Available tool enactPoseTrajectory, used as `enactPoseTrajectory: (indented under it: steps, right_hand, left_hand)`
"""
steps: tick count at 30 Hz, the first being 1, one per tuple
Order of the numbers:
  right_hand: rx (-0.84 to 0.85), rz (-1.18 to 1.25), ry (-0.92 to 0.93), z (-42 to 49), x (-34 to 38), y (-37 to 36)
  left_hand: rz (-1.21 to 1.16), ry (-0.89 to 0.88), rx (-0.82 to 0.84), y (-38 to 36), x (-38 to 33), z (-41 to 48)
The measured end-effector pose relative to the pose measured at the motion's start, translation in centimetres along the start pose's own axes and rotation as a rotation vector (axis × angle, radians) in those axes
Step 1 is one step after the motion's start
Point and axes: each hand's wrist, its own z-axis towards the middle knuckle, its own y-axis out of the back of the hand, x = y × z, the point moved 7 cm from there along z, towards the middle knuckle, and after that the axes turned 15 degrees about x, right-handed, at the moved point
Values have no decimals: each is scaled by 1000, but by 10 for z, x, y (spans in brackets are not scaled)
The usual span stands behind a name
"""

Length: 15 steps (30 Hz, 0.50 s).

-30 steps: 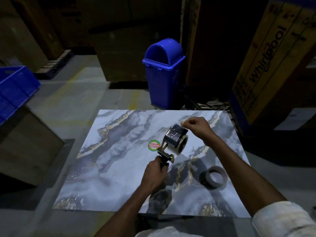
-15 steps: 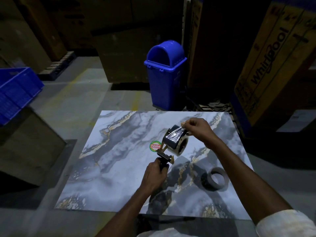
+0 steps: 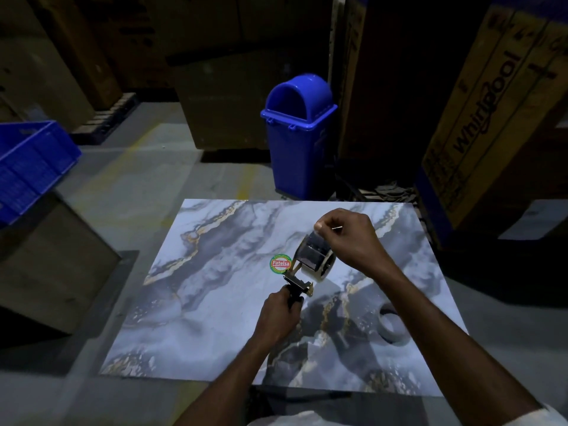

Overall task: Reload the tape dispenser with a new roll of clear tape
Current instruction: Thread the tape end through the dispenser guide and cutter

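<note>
My left hand point(image 3: 278, 316) grips the black handle of the tape dispenser point(image 3: 299, 282), held just above the marble-patterned table top point(image 3: 215, 302). A roll of clear tape point(image 3: 318, 259) sits in the dispenser's frame. My right hand point(image 3: 349, 236) is above the roll, its fingers pinched on the free end of the clear tape, which is pulled up off the roll. An empty cardboard tape core point(image 3: 393, 329) lies flat on the table to the right, partly behind my right forearm.
A round red-and-green sticker point(image 3: 280, 263) is on the table beside the dispenser. A blue bin point(image 3: 296, 133) stands beyond the far edge. Large cardboard boxes point(image 3: 491, 112) rise at right, and a blue crate point(image 3: 29, 167) sits on a box at left.
My right hand has lifted from the roll and drawn the tape end upward. The dispenser has tilted slightly; my left hand keeps its hold on the handle.
</note>
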Motion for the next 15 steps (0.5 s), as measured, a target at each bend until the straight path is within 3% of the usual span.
enactPoseTrajectory:
  steps: [7, 15]
  right_hand:
    - [-25, 17, -20, 0, -1, -1]
    - [68, -4, -316, 24, -68, -6]
  left_hand:
    - [0, -31, -18, 3, 0, 2]
    - [-22, -53, -62, 4, -5, 0]
